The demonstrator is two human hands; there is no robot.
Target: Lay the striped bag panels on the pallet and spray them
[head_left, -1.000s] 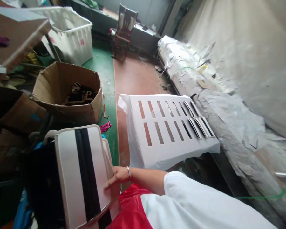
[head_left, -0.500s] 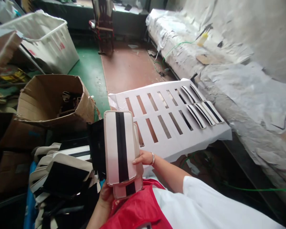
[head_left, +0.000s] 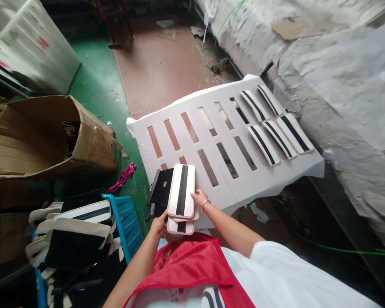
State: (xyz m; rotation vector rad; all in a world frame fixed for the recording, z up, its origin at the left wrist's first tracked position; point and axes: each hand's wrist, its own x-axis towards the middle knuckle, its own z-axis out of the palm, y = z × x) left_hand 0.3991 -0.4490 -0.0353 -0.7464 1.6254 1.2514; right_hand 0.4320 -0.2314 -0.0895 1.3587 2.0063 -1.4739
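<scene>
Holding a stack of black-striped panels [head_left: 181, 188] at the near edge of the slotted white counter [head_left: 231, 194]: left hand [head_left: 160, 224] closed on its lower left corner, right-hand [head_left: 199, 197] fingers pinching its right side. Five striped pieces [head_left: 262, 145] lie at the counter's right end; uncovered slots run leftward. Blue crate [head_left: 128, 226] holds more panels [head_left: 81, 211]; cardboard box [head_left: 96, 145], dark items, too shadowed to identify.

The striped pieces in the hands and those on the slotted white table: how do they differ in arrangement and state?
The held pieces overlap in a pile; the table pieces lie apart in two rows on the slotted white table.
The held pieces are gripped by the left hand and right hand; no hand touches the table pieces.
Black material sticks out beside the held pieces; none shows beside the table pieces.
Both have pale faces with a dark lengthwise stripe.
</scene>
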